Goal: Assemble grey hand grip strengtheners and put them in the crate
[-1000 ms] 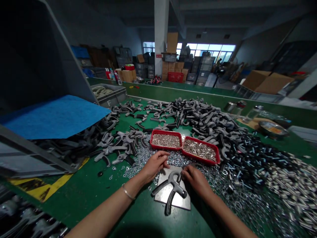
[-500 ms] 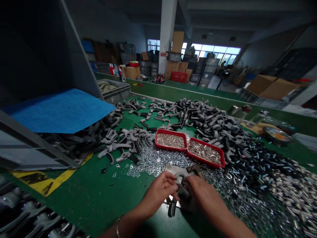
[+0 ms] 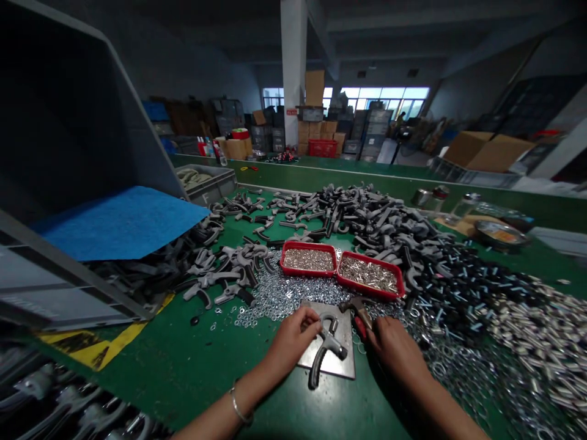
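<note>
A grey hand-grip part with black handle ends lies on a square metal plate near the table's front edge. My left hand is curled at the part's upper left, its fingertips pinched on the curved top. To the right of the plate, my right hand is closed round the red handle of a small hammer. The hammer's head rests by the plate's far right corner.
Two red trays of small metal pieces sit behind the plate, amid loose washers. Grey parts are heaped beyond, with bolts at right. A tipped grey crate with a blue sheet is at left.
Both hands were on the grey part half a second ago. My right hand has since moved right, off the part and onto the hammer, and the part lies flat on the plate.
</note>
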`<state>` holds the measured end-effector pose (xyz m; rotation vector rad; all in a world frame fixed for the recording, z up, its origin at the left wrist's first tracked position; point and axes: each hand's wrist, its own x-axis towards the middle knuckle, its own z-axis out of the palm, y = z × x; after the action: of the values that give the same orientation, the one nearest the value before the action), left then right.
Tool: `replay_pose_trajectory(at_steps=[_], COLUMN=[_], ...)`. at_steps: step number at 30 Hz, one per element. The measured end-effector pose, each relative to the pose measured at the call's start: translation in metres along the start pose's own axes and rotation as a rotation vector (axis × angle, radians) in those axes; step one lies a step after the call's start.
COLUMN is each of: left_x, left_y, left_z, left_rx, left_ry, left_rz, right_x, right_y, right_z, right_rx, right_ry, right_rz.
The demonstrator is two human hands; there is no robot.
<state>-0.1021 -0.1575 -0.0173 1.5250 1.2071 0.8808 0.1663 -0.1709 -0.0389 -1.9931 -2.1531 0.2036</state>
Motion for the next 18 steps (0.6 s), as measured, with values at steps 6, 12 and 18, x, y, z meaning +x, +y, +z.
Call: replay_pose_trajectory(at_steps=[6, 12, 18], left_x=[0.013, 0.012, 0.004], left_y=[-0.020, -0.022, -0.008], left_z=[0.018, 0.020, 0.012], left_rx=[0.342, 0.406, 0.753], left_ry=[0.080, 0.069, -0.156], left_rz=[0.140, 0.177, 0.400], right_x=[0.002, -0.020, -0.025], right_y=[0.008, -0.005, -0.021], right_z=[-0.003, -0.031, -0.052], right_rx=[0.167, 0.438, 0.451], right_ry=[-0.020, -0.103, -0.229], right_rz=[-0.016, -0.117, -0.141])
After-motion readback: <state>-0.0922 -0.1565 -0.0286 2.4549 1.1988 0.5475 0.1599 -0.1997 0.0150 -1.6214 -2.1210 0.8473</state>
